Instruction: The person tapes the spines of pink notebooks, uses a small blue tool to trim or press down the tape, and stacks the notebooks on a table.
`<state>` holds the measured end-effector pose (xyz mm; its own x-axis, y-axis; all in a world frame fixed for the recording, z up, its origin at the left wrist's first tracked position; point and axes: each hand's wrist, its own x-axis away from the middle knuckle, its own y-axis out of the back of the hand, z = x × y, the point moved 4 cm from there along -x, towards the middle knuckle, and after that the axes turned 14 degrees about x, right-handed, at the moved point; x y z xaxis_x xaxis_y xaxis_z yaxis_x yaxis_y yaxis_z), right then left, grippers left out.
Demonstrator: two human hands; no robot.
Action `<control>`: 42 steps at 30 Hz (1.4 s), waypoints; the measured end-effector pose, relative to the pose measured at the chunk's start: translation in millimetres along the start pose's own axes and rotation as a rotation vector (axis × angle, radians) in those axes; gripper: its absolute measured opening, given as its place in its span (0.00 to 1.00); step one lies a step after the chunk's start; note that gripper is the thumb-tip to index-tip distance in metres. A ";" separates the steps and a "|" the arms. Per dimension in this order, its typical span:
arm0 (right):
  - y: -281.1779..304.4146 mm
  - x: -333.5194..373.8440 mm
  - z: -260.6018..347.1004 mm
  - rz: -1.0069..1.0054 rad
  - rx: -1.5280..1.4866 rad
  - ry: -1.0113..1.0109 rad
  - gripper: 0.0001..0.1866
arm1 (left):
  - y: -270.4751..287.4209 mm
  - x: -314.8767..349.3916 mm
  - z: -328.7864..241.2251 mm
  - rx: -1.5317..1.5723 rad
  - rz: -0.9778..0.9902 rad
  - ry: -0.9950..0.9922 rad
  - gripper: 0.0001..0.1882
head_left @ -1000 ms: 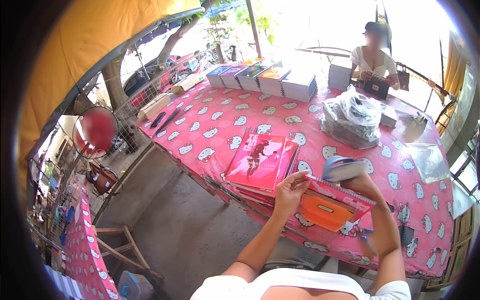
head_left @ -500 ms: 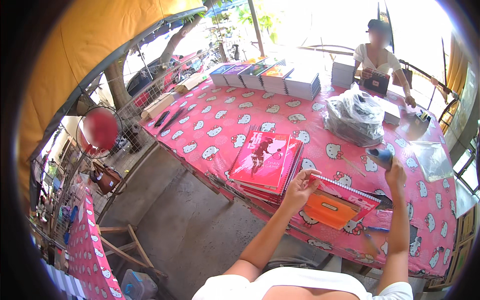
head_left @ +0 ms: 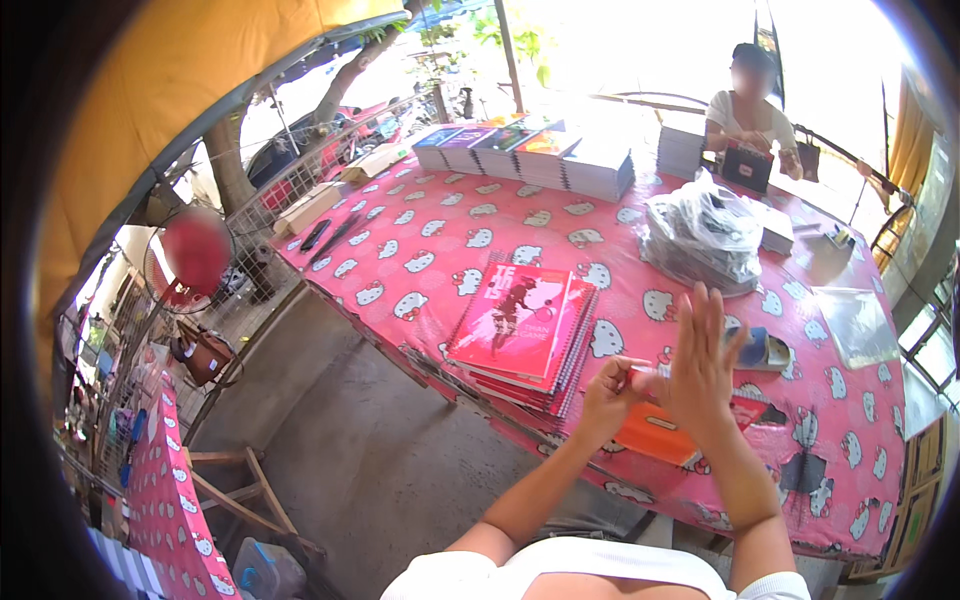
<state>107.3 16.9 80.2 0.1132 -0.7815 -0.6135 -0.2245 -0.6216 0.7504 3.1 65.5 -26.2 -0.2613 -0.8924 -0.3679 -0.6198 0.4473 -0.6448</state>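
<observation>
Low in front of me, a pink-red spiral notebook [head_left: 748, 408] lies at the table's near side, with a flat orange piece [head_left: 650, 432] along its near edge. My left hand [head_left: 610, 402] pinches the notebook's left corner. My right hand [head_left: 700, 375] is raised over the notebook, its fingers stretched out and its thumb close to my left fingertips. It hides much of the notebook. Just beyond the right hand, a blue tape dispenser [head_left: 762, 348] rests on the table. A stack of pink-red spiral notebooks [head_left: 520, 325] stands left of my hands.
The table has a pink patterned cover [head_left: 420, 285]. A plastic bag of dark things [head_left: 705, 235] and clear sheets [head_left: 855, 325] lie right. Book stacks [head_left: 525, 160] line the far edge. Opposite, a person [head_left: 750, 120] handles a dark boxlike object [head_left: 746, 168]. A fan [head_left: 195, 255] stands left.
My right hand has put the blue tape dispenser down and moved left over the notebook, fingers now outstretched. My left hand stays at the corner. The person opposite has brought both hands to the dark object.
</observation>
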 end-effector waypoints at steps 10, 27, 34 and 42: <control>57.6 10.3 -23.9 0.272 -0.383 0.067 0.43 | 2.3 -0.8 -20.8 -0.204 0.157 -0.017 0.13; 5.0 -5.0 3.3 0.338 -0.441 0.048 0.12 | 5.1 0.7 -30.2 -0.068 0.039 0.168 0.12; 9.4 -4.9 2.5 0.260 -0.644 -0.048 0.08 | 7.1 3.7 -26.6 0.004 0.070 0.085 0.15; 4.4 -0.5 -8.3 0.289 -0.537 -0.010 0.08 | 9.3 2.1 -20.5 -0.151 0.012 0.114 0.11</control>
<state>114.3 14.2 85.8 0.1104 -0.9238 -0.3667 0.2753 -0.3261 0.9044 -18.4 66.6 -19.3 -0.3462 -0.8919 -0.2910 -0.7182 0.4515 -0.5295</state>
